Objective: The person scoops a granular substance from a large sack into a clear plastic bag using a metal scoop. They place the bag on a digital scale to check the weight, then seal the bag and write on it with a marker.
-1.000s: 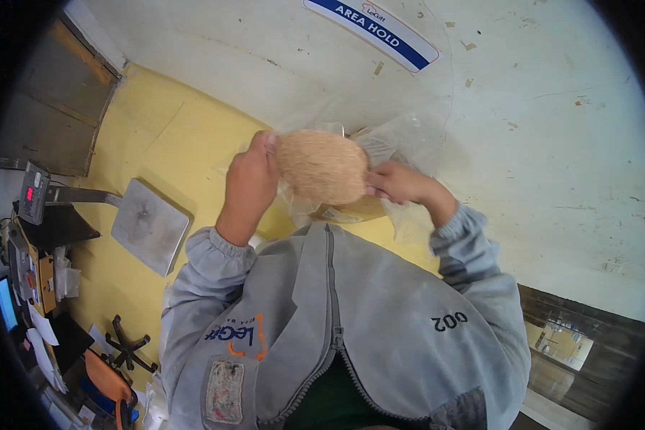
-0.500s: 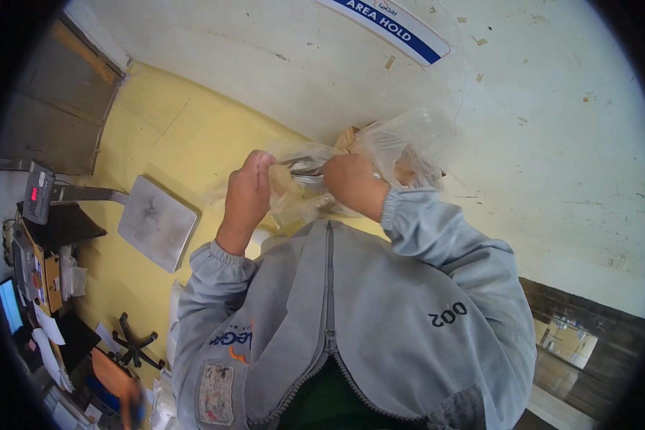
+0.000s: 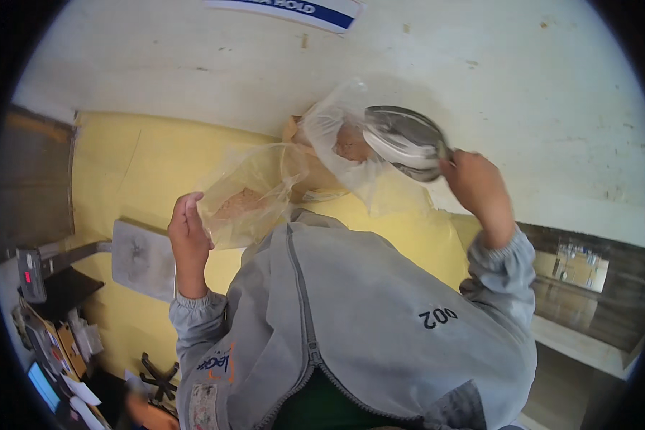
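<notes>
Two hands are seen in the head view, the only view, and they stand well apart. The left hand (image 3: 190, 233) has its fingers closed upon the left edge of a clear bag (image 3: 258, 172); inside this bag lies some brown powder (image 3: 240, 204), on the side near to these fingers. From there the bag extends to the right, until it overlaps the carton (image 3: 321, 176); whether the two touch, I cannot tell. The right hand (image 3: 479, 192) grasps a metal scoop (image 3: 406, 143) at its right end, with the fingers curled around.

The scoop is oval, and its long axis runs from these fingers up and to the left. Its far end is just beside the liner (image 3: 324, 118) of the carton, where more brown powder shows. So the liner lies to the left of the scoop, and the clear bag is farther left and lower. The right hand is the nearer one to the liner's powder. If the scoop carries something, I cannot tell. A scale (image 3: 140, 254) is beside the left hand.
</notes>
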`<state>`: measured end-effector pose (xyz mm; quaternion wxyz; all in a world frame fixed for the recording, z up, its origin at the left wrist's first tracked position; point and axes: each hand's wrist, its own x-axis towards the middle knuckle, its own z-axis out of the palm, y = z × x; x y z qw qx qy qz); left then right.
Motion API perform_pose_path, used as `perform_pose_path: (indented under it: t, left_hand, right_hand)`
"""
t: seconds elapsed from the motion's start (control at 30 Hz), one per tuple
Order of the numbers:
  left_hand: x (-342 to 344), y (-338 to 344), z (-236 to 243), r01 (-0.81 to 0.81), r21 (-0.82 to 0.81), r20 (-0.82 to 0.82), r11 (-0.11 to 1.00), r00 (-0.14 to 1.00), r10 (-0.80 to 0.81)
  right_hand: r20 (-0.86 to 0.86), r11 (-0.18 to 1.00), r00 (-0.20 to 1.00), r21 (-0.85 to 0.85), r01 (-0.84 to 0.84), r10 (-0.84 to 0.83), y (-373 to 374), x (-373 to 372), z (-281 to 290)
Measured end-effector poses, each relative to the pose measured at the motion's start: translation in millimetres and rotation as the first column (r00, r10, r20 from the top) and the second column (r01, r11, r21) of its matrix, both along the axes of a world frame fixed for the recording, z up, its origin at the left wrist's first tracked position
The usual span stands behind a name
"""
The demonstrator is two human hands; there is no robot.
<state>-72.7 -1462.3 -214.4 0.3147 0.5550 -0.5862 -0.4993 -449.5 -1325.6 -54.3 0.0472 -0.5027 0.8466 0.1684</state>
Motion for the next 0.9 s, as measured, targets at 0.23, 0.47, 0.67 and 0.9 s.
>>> perform_pose_path:
  t: [0.23, 0.47, 0.67, 0.9]
  left_hand:
    - [-43, 15, 15, 0.05, 0.067, 0.091, 0.996, 0.994, -0.056]
    - [-31, 52, 16, -0.107, 0.168, 0.287, 0.98, 0.956, 0.055]
    - [-37, 76, 6, -0.201, 0.184, 0.374, 0.962, 0.92, 0.12]
    - [-46, 77, -13, -0.139, 0.207, 0.38, 0.968, 0.924, 0.051]
  right_hand:
    - [0.054, 0.81, 0.869, 0.339, -0.479, 0.491, -69, -75, -239]
    - [0.236, 0.959, 0.953, 0.165, -0.231, 0.189, -73, -130, -481]
    - [0.517, 0.943, 0.854, 0.249, -0.221, 0.064, -103, -114, -496]
    - [0.551, 0.955, 0.832, 0.209, -0.211, 0.064, -119, -70, -499]
